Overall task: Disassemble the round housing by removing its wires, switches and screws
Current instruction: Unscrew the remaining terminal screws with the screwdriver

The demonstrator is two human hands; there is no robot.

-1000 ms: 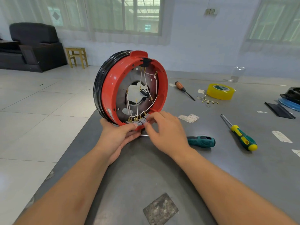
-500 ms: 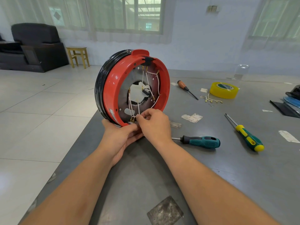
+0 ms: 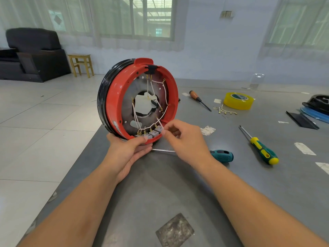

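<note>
Pinching a white wire [image 3: 159,124] w/ my right hand [image 3: 185,138] while left hand [image 3: 128,150] grips the upright red housing [image 3: 114,97], I risk snapping it if yanked.

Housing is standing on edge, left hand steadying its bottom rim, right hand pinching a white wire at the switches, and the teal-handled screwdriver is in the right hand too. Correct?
Not quite. The head view shows the teal-handled screwdriver lying on the table behind the right hand, not held. The rest stands: the housing is on edge, the left hand steadies its bottom rim, and the right hand pinches a white wire by the switches.
</note>
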